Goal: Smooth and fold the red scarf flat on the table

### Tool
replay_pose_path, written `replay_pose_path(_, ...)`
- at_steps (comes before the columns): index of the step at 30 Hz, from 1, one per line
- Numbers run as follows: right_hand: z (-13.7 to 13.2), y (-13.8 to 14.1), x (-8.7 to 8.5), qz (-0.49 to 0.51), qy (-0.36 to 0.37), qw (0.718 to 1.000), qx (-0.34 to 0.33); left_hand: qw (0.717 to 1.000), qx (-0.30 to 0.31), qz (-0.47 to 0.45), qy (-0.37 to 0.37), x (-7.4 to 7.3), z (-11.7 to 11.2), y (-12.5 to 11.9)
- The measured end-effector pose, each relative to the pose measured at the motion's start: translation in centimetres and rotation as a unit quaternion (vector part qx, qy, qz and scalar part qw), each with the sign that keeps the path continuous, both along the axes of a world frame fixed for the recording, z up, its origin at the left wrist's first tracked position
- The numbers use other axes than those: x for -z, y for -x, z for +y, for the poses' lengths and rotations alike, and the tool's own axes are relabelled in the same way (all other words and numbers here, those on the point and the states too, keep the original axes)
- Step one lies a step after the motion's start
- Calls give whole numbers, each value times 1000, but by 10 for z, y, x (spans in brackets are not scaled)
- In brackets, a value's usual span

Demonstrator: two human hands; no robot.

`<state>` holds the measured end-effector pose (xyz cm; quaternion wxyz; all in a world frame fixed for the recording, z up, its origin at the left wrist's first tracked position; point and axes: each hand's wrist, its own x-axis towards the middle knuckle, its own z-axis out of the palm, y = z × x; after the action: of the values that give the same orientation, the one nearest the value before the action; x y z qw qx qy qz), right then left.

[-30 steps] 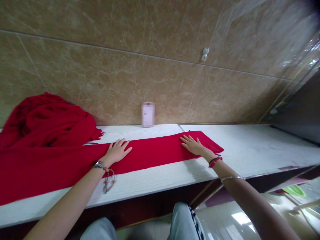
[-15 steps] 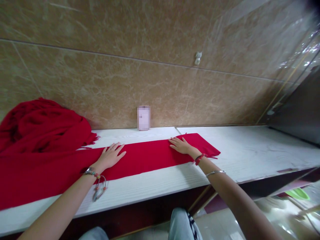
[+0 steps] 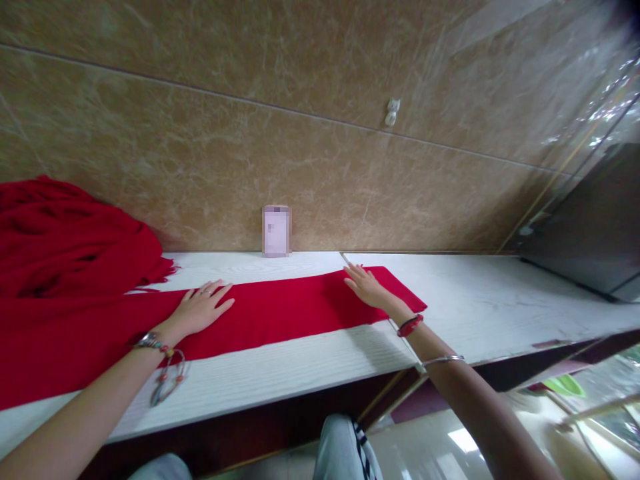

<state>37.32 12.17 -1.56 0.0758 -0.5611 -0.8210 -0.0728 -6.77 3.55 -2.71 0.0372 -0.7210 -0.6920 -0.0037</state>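
A long red scarf [image 3: 290,309], folded into a flat strip, runs along the white counter from the left edge to right of the middle. My left hand [image 3: 200,308] lies on it with spread fingers, palm down. Close to its folded right end is my right hand [image 3: 367,285], open and palm down; whether it presses on the cloth or hovers just above I cannot tell. Behind my left hand, a loose heap of red fringed cloth [image 3: 75,240] rests against the wall.
The white counter [image 3: 480,293] meets a brown marble-look wall [image 3: 200,167]. A phone-like card [image 3: 277,231], blurred out, leans upright there. A small white figure [image 3: 393,112] sticks to the wall. At the far right stands a dark grey box-like thing [image 3: 590,227]; below is a green basin [image 3: 565,385].
The view has shifted to the right. Against the scarf, my right hand has moved toward its folded right end and back edge. My left hand stays spread on the cloth.
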Motion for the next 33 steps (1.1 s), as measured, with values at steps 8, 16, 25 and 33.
replay_pose_path(8,-65,126,4,15,43,955,-294,1000,9,-1,0,-1,-1,0)
replay_pose_path(16,-40,25,16,-124,14,984,-127,999,18,-22,-16,3,0,2)
replay_pose_path(25,-26,-35,6,-94,43,994,23,999,10,-42,-15,1,-3,-2)
replay_pose_path(33,-77,158,-4,32,45,968,-246,994,82,-61,-24,-1,-6,-8)
